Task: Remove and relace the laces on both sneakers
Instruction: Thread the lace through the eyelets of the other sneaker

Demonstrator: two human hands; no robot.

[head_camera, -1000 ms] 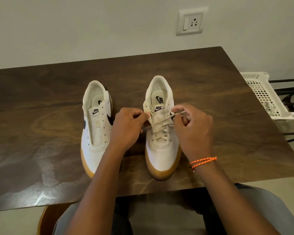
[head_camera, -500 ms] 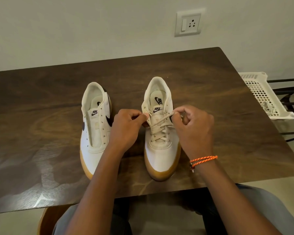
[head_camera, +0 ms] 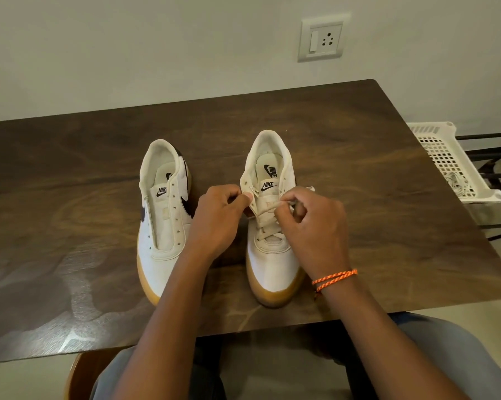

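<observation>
- Right hand [head_camera: 315, 226]: fingers curled, thumb + forefinger pinching the lace [head_camera: 268, 207] near the top rows of the right sneaker [head_camera: 272, 226]; orange cord bracelet [head_camera: 334, 280] on wrist.
- Left hand [head_camera: 219, 219]: fingers curled, thumb tip pressed on the left eyelet flap near the tongue, seemingly pinching the flap edge; steadying the shoe.
- Lace: flat, off-white, woven; criss-crossed over the lower rows, top eyelets bare. One loose end pokes out just past the right knuckles.
- Step in hand, as judged: unthreading or threading at an upper eyelet; direction can't be told from one view.
- To do it well: keep left hand holding the flap so the shoe doesn't slide on the slick counter [head_camera: 70, 197]; pull lace straight along the eyelet axis, not sideways; keep it flat, no twist; work one row at a time, both ends even.
- Right sneaker: cream upper, smooth leather-like toe, gum-tan rubber sole, toe pointing toward the person, approx. centre of counter.
- Left sneaker [head_camera: 164, 220]: same make, dark swoosh on side, no lace in it, eyelets open, tongue exposed; beside the other, apart, not touching.
- Counter: dark wood-grain, glossy w/ light reflections.
- Beyond: white perforated plastic basket [head_camera: 445, 157] off the right edge w/ pale cord-like stuff inside, poss. the other lace; wall socket [head_camera: 321, 39] above.
</observation>
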